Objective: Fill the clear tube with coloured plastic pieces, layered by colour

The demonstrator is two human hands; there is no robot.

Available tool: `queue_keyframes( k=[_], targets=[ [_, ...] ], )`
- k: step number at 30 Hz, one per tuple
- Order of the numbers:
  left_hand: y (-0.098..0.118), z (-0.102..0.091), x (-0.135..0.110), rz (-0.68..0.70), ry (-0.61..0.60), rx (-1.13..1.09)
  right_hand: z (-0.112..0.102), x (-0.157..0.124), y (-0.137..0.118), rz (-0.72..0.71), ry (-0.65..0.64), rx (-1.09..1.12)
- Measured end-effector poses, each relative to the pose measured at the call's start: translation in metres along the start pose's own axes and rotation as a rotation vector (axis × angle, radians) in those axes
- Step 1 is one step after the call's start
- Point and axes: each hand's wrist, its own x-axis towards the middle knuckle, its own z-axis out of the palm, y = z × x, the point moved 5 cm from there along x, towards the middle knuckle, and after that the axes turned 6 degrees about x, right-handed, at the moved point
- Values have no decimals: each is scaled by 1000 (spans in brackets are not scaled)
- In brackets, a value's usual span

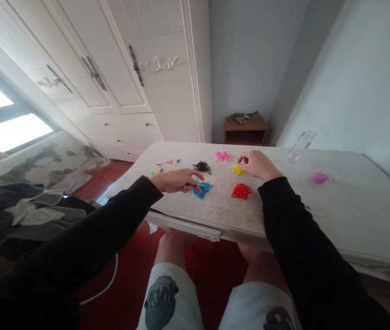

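Small piles of coloured elastic bands lie on a white table [318,215]. My left hand [176,180] reaches over the blue pile [202,189], its fingers stretched and touching it. My right hand [257,164] rests curled beside the yellow pile [238,170], fingertips pinched close together; whether it holds a band I cannot make out. A red pile [241,190] sits just in front of that hand. Farther back lie a black pile [202,167] and a pink pile [222,156]. A few mixed loose bands [166,166] are scattered at the left.
A clear glass jar [300,145] lies at the table's back right, with a pink object [320,178] near it. White wardrobes [140,82] stand behind, a small wooden nightstand [245,129] in the corner. Clothes [26,211] lie piled at the left.
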Motion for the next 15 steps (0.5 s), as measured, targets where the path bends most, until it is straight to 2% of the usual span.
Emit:
queue_keyframes(
  k=[8,15],
  targets=[
    [3,7,1,-57,-19,-17,0,-2,-3,5,-16,11],
    [0,4,6,-56,-28,11,1,-2,-3,-5,-4,14]
  ],
)
